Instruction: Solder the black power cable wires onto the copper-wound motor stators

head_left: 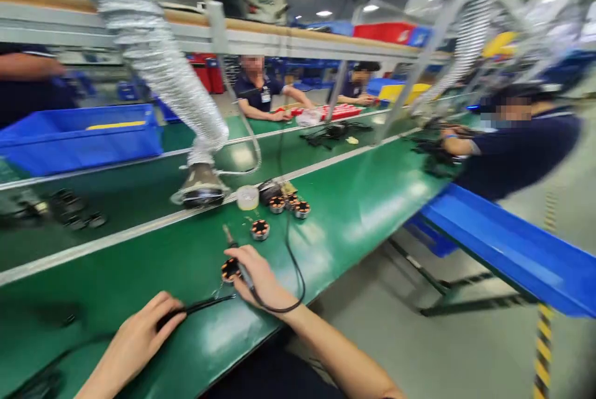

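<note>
My left hand (151, 327) pinches a black cable (209, 303) just above the green bench. The cable's free end points at a motor stator (230, 270) with copper windings and a black centre. My right hand (261, 278) is closed around a soldering iron (231, 241), its metal tip pointing up and away from me. That hand is beside the stator, its fingers partly covering it; I cannot tell whether they grip it. The iron's cord (298, 262) loops over my right wrist. Farther back lies a second stator (259, 229), with several more stators (302, 209) behind it.
A fume hood (200, 187) on a silver duct (162, 64) hangs beside a pale roll (247, 198). Blue bins (84, 144) stand at left. A blue chute (503, 244) meets the green bench (354, 200) at right, near a co-worker (521, 144). Other people sit across.
</note>
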Demonstrator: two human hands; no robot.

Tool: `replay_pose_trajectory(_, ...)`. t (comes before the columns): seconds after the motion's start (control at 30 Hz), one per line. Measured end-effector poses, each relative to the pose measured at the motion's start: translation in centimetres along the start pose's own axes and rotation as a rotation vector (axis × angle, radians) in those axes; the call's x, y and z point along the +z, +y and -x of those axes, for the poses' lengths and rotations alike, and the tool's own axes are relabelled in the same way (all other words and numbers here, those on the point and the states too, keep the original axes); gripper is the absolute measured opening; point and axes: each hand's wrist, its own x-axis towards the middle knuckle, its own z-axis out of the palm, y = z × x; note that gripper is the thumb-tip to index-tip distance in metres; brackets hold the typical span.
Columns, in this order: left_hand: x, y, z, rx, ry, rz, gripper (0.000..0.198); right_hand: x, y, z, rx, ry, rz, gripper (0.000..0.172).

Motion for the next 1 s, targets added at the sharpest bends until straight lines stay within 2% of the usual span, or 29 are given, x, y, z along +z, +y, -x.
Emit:
replay_pose_trajectory(0.03,-0.4,0.0,-0.2,-0.058,-0.033,0.059,0.039,0.4,0.0,-0.1,0.022,0.037,-0.005,0.063)
replay_pose_trajectory(0.13,-1.5,0.9,-1.8,-0.256,0.08,0.205,0.045,1.7,0.0,-0.3,0.079,0.108,0.036,0.057)
replay_pose_trajectory(0.2,-1.8,2.0,-3.3,-0.318,0.114,0.262,0.047,2.6,-0.2,-0.4,0.104,0.143,0.095,0.055)
replay_pose_trajectory(0.33,-0.7,3.8,-5.8,-0.221,-0.006,0.254,0.038,3.7,-0.5,-0.6,0.131,0.21,0.151,0.047)
replay_pose_trajectory(0.43,0.3,4.1,-6.5,-0.18,-0.076,0.27,0.034,3.2,-0.2,-0.7,0.136,0.222,0.074,0.04)
replay_pose_trajectory(0.57,0.7,4.4,-7.0,-0.208,-0.131,0.467,0.036,2.1,0.7,-0.5,0.116,0.187,-0.043,0.039)
replay_pose_trajectory(0.67,1.3,5.1,-8.0,-0.276,-0.077,0.661,0.039,2.0,1.0,-0.4,0.092,0.175,-0.071,0.045)
replay_pose_trajectory(0.77,2.2,5.8,-8.8,-0.461,0.048,0.812,0.049,2.4,1.0,-0.1,0.07,0.177,-0.041,0.047)
replay_pose_trajectory(0.87,2.9,6.0,-8.4,-0.559,0.102,0.777,0.058,2.9,1.0,0.2,0.089,0.199,-0.017,0.05)
replay_pose_trajectory(1.0,3.4,5.9,-6.7,-0.468,-0.029,0.57,0.052,3.2,1.2,0.5,0.062,0.212,-0.033,0.056)
